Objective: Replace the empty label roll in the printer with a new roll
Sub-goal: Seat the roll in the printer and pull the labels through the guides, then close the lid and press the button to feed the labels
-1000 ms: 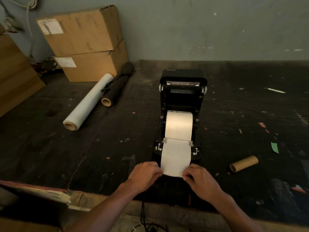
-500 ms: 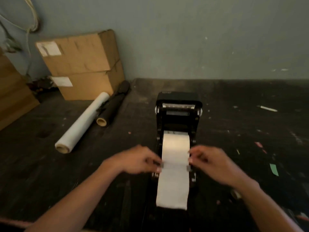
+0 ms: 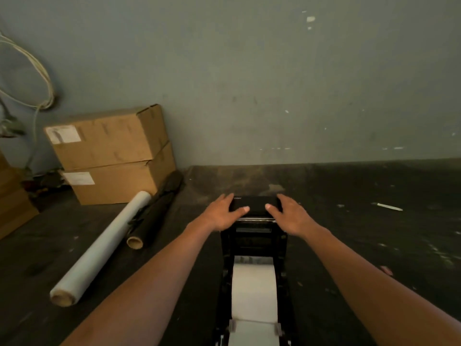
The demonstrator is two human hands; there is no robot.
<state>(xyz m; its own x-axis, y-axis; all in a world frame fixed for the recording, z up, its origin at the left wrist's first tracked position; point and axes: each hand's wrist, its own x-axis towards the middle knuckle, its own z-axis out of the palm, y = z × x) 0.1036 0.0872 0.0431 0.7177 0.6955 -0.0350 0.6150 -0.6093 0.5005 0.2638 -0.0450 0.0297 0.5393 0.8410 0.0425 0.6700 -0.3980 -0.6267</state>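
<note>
**Inspector:** Your printer (image 3: 254,243) sits on the dark table (image 3: 374,245), in the middle and close to you. It is black and its lid (image 3: 257,204) stands raised at the far end. The white label roll (image 3: 254,290) lies seated in the bay, and its paper runs toward you under two small grey guides and off the bottom edge of view.

**Operator:** And my hands?

**Inspector:** Both arms reach forward, one along each side of the printer. Your left hand (image 3: 222,213) holds the lid's left corner, fingers wrapped over the far edge and the thumb laid on the near face. Your right hand (image 3: 290,214) mirrors it on the right corner, thumb pointing inward. The two thumbs are near each other but apart. Both hands grip the lid; neither touches the paper.

**Operator:** What room do I have around it?

**Inspector:** To your left lie a clear film roll (image 3: 99,250) and, just beside it, a black roll (image 3: 152,216) with a cardboard core showing. Both sit well apart from the printer. Behind them two cardboard boxes (image 3: 112,156) are stacked against the grey wall (image 3: 274,83). A strip of bare table separates the lid from the wall. To your right the table carries only small scraps and a thin white stick (image 3: 389,207) far off. Loose cables (image 3: 37,78) hang on the wall at far left.
</note>
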